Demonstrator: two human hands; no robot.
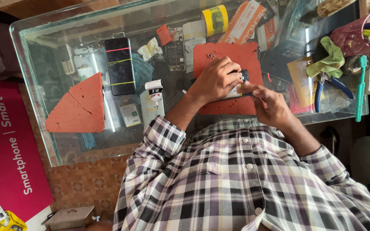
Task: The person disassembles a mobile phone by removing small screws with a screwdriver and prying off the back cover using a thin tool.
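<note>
My left hand [215, 80] presses down on a small dark phone [244, 76] that lies on a red work mat [225, 55] on the glass table [31, 51]. My right hand [271, 104] pinches a thin tool, its tip at the phone's near edge just below my left fingers. The two hands almost touch. Most of the phone is hidden under my left hand. A few tiny screws [211, 54] lie on the mat beyond my left hand.
Left of the mat are a white glue tube [154, 91], a black phone bound with rubber bands [120, 65] and a cracked red mat piece [79, 107]. At the right lie blue-handled pliers [327, 87], a green cloth [332, 59] and a teal-handled tool [360, 87]. A yellow tape roll [216, 19] sits at the back.
</note>
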